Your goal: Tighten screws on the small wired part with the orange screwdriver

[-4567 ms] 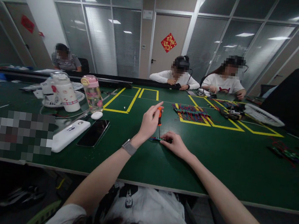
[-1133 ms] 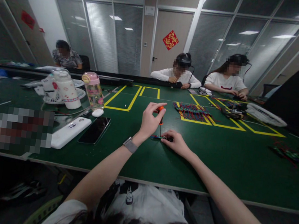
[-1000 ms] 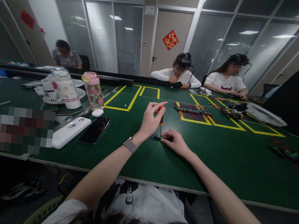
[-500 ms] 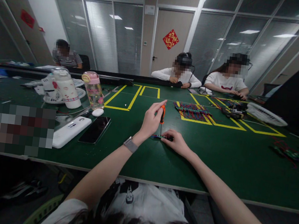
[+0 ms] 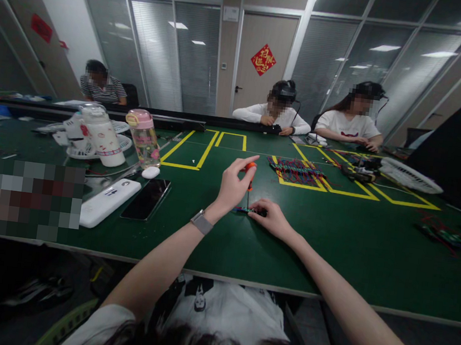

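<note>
My left hand [image 5: 231,186] pinches the orange handle of a small screwdriver [image 5: 249,176], held upright with its tip down on a small connector piece with coloured wires [image 5: 246,211] lying on the green table [image 5: 330,246]. My right hand [image 5: 272,218] presses its fingers on that piece from the right and holds it flat on the table. A watch sits on my left wrist.
Left of my hands lie a dark phone [image 5: 146,199] and a white power bank [image 5: 110,201], with two bottles [image 5: 144,138] behind them. A pile of coloured wire pieces [image 5: 296,172] sits in a yellow-taped box. Three people sit at the far side.
My left fingers have shifted a little on the screwdriver handle, which stays upright on the piece. My right hand has not moved. The camera has tilted slightly.
</note>
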`<state>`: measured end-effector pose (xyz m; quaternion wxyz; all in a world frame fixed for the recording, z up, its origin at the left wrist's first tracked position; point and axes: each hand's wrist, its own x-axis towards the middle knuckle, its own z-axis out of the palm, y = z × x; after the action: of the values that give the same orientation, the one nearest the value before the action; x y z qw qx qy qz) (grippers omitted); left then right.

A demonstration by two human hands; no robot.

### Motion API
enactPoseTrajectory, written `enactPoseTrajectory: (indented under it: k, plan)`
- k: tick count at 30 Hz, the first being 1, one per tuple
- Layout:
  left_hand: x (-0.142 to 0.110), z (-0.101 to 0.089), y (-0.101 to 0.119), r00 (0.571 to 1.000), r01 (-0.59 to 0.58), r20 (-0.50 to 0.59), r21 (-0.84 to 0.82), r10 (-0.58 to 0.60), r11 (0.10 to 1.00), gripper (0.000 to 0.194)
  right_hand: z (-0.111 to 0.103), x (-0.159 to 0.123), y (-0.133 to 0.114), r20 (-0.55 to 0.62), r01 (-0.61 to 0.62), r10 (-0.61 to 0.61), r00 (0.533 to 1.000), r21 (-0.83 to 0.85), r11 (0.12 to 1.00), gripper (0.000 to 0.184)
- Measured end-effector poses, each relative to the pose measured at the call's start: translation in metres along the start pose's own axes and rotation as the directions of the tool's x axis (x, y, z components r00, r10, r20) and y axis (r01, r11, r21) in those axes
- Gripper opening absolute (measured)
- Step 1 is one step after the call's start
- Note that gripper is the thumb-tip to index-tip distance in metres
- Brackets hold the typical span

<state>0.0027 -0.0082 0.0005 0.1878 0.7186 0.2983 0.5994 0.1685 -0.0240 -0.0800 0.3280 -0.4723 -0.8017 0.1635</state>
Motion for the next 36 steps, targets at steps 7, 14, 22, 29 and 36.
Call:
enactPoseTrajectory:
  k: [7, 14, 22, 29, 36]
  plan:
    - [-0.0001, -0.0009, 0.001, 1.0, 0.015, 0.027, -0.021, -0.015, 1.0, 0.031, -0.0008, -0.0001, -0.0011, -0.003, 0.0, 0.0, 1.0, -0.006, 1.0, 0.013]
    - [-0.0002, -0.0017, 0.002, 1.0, 0.01, -0.03, 0.055, -0.008, 0.998, 0.023, -0.001, -0.0008, -0.0012, -0.008, -0.001, 0.001, 1.0, 0.005, 1.0, 0.013]
    - [0.0007, -0.0012, 0.0036, 1.0, 0.028, 0.0, -0.046, -0.028, 0.999, 0.026, -0.0014, -0.0004, -0.0013, 0.0, -0.005, 0.005, 1.0, 0.01, 1.0, 0.013]
    - [0.0013, -0.0014, 0.0011, 0.999, 0.039, 0.003, -0.025, -0.039, 0.999, 0.03, -0.0009, 0.0001, -0.0004, -0.004, 0.004, -0.004, 1.0, 0.009, 1.0, 0.012]
    - [0.0001, -0.0012, 0.0018, 0.999, 0.021, -0.044, 0.038, -0.02, 0.999, 0.022, -0.0002, -0.0002, 0.0013, -0.009, 0.007, -0.007, 1.0, 0.011, 1.0, 0.012]
